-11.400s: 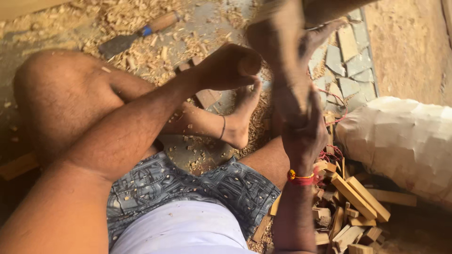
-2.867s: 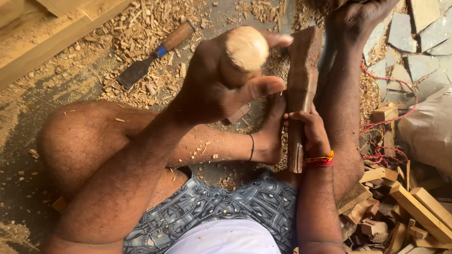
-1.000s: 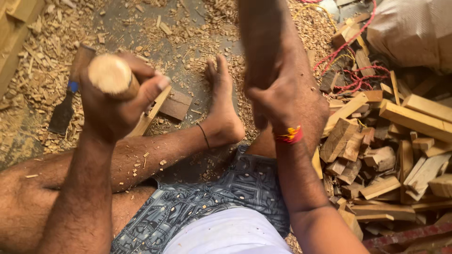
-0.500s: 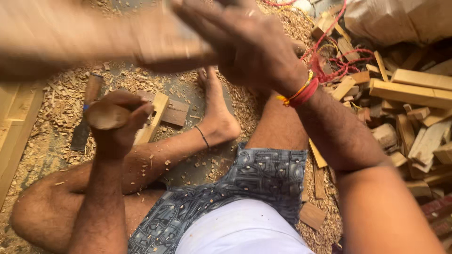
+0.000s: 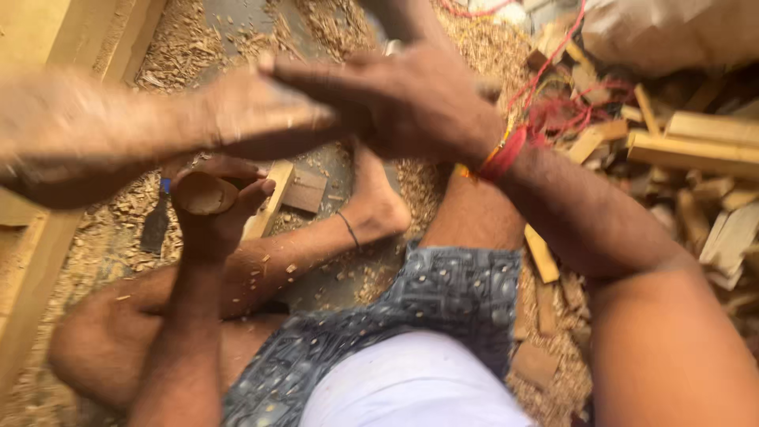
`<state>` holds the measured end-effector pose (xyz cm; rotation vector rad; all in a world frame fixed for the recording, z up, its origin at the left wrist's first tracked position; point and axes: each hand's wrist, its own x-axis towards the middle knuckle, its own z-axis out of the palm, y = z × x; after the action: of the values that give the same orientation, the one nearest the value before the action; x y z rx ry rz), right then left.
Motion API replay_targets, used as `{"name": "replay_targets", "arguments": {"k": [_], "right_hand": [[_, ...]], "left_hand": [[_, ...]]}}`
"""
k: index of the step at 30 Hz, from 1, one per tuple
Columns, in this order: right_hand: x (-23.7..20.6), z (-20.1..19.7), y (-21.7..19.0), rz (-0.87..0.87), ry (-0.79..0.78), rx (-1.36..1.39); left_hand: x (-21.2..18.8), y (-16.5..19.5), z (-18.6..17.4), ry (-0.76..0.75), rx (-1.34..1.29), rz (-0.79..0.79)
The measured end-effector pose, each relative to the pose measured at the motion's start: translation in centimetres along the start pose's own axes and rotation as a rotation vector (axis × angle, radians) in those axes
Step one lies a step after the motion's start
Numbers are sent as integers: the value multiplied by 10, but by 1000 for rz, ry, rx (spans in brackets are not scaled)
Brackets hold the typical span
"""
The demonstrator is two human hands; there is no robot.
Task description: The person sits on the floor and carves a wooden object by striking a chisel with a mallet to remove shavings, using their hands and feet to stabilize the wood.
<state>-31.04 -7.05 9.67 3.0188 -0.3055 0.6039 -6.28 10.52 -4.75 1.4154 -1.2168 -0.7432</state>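
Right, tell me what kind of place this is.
Probably a woodcarving workshop, worked seated on the floor: wood shavings cover the ground, offcut blocks are piled alongside, and a chisel lies beside the left hand.

Sawdust and wood shavings (image 5: pixel 198 47) cover the grey floor (image 5: pixel 237 16); pale planks (image 5: pixel 47 32) at left, offcuts (image 5: pixel 696 150) piled right, warm light.

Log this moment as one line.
left hand: grips mallet | right hand: holds blurred wood piece | floor: shavings, chisel
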Motion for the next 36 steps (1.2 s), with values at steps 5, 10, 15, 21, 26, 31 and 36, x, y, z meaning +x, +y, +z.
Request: {"name": "replay_targets", "arguments": {"k": [5, 10, 15, 21, 26, 31, 36], "right_hand": [[-12, 2, 11, 177, 130, 120], [-9, -1, -5, 152, 176, 334], [5, -14, -15, 19, 6, -24], [1, -12, -17, 144, 227, 355], [-10, 17, -28, 61, 163, 120], [-25, 7, -10, 308, 26, -48], [-19, -5, -25, 230, 264, 555]], "left_hand": [[-4, -2, 2, -6, -151, 30], [-8, -4, -4, -42, -101, 130], [-13, -8, 2, 54, -240, -29], [-17, -26, -9, -24, -101, 152], [-21, -35, -5, 68, 112, 48], [-17, -31, -2, 12, -115, 48], [-17, -24, -8, -26, -34, 213]]}}
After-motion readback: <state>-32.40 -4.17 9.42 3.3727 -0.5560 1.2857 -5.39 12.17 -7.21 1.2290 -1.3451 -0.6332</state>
